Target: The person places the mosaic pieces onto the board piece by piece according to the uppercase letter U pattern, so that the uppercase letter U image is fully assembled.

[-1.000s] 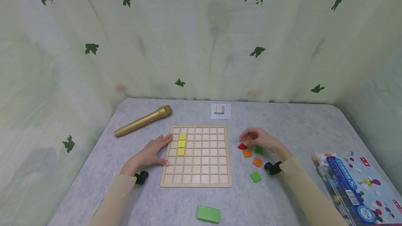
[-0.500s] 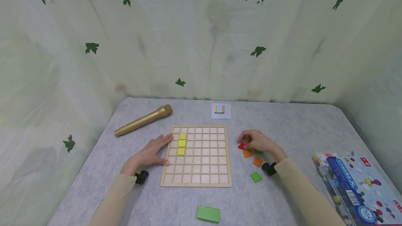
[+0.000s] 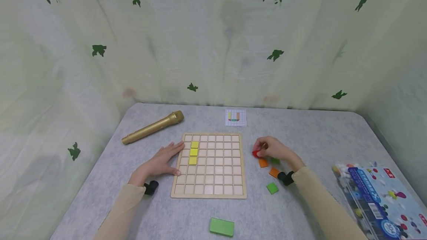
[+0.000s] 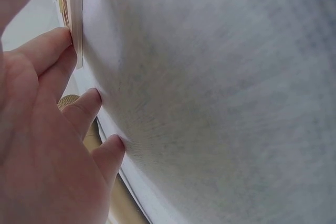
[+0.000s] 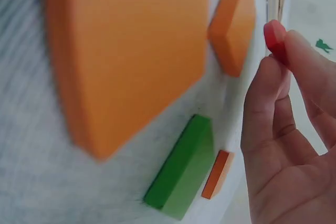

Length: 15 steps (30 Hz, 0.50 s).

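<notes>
A wooden grid board [image 3: 208,196] lies in the middle of the table, with three yellow tiles [image 3: 193,152] in one of its left columns. My left hand [image 3: 161,161] lies spread along the board's left side, its fingertips touching the frame and the table. Right of the board, my right hand [image 3: 273,148] pinches a small red piece [image 5: 275,38] between thumb and finger; only part of it shows in the head view. Just below that hand are orange tiles [image 3: 263,163] and a dark green tile [image 3: 275,161], partly covered. A lighter green tile [image 3: 272,188] sits nearer the front.
A gold microphone [image 3: 153,127] lies at the back left. Behind the board is a small card [image 3: 235,117] with a coloured U pattern. A green block [image 3: 221,227] sits at the front. On the right stands a blue box [image 3: 390,199] of coloured pieces.
My right hand has closed thumb and finger on the red piece, having shifted slightly left over the tiles. My left hand stays in place on the board's edge.
</notes>
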Motion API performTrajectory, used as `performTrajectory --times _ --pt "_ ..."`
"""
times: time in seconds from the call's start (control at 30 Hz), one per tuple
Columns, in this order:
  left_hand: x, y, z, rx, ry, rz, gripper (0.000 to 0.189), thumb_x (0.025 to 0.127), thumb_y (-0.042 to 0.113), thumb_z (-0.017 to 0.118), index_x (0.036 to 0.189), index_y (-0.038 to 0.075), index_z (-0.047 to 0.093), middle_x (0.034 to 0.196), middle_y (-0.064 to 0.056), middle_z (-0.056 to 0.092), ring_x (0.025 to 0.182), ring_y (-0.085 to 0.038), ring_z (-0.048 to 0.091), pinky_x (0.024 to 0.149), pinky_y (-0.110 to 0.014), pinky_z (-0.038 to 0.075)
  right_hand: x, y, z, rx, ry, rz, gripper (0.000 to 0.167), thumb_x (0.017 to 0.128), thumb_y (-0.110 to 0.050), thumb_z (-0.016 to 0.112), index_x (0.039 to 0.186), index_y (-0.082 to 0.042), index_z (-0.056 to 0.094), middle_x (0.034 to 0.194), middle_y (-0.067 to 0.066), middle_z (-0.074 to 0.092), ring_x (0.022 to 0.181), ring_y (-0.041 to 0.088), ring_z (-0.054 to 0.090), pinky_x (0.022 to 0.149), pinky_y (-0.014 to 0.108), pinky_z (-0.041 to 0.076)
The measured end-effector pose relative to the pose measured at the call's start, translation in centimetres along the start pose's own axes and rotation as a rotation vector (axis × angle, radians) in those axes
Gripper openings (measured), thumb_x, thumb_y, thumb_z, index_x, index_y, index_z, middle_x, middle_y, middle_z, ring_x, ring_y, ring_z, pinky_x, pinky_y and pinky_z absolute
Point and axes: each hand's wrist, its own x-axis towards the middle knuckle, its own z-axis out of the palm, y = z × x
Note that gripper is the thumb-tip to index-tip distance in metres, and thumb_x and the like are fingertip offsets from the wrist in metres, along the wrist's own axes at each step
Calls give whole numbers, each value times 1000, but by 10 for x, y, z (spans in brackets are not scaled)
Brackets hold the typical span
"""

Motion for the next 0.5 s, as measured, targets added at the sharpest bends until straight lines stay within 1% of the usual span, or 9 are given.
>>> performTrajectory --times 0.2,0.27,0.3,0.4,0.5 --pt "1 -1 1 3 0 -5 102 75 43 77 152 3 23 157 -16 17 142 -42 5 111 -61 1 2 -5 1 58 -15 -61 7 85 2 65 91 0 64 87 5 62 76 20 52 70 29 47" --pt "1 -1 1 2 1 -7 102 75 44 78 152 3 23 157 -15 17 142 -42 5 111 -61 1 2 -10 3 77 -28 -88 6 86 1 66 92 1 64 88 6 62 79 20 53 72 30 47" --pt "1 -1 1 2 1 -8 102 75 44 78 152 3 23 157 -15 17 142 -42 5 111 -60 1 2 -17 4 86 -35 -98 6 87 2 65 93 3 64 88 9 62 79 22 53 73 31 48" --pt "0 0 1 -2 1 -8 103 75 43 78 151 3 22 157 -15 18 142 -41 5 111 -60 1 6 -23 11 116 -64 -109 5 89 1 63 93 3 63 89 9 62 81 22 55 74 31 49" --pt "0 1 0 -2 1 -5 103 75 43 78 151 3 22 157 -16 18 142 -42 4 111 -60 1 14 -31 21 133 -88 -113 5 89 1 63 94 2 63 87 8 61 80 21 55 72 29 49"
